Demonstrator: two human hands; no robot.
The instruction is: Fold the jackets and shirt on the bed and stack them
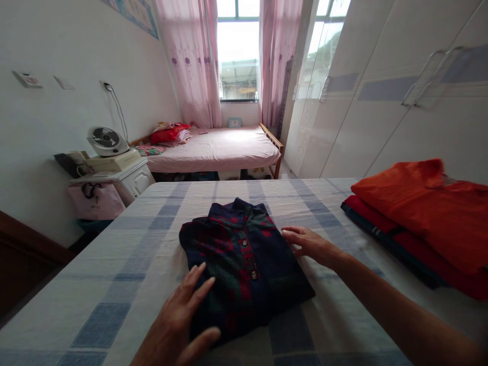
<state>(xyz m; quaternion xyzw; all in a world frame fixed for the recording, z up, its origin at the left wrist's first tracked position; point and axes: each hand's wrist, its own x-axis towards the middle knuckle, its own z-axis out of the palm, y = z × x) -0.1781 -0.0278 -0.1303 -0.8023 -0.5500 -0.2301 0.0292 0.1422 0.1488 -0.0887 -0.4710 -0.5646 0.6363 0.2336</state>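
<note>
A dark plaid shirt [229, 264] in navy, green and red lies folded on the bed, collar toward the window, with two buttons showing down its front. My left hand [186, 310] rests at the shirt's lower left side, fingers spread on or just over the cloth. At the upper right edge of the shirt is my right hand [310, 245], its fingers stretched toward the fabric. Whether the right fingertips touch it, I cannot tell. Neither hand grips anything.
The bed's checked sheet [145, 249] spreads under the shirt. To the right sits a stack of folded clothes with an orange garment [415, 203] on top. Beyond are a second bed [229, 147], a fan [108, 141] on a cabinet, and a white wardrobe [381, 117].
</note>
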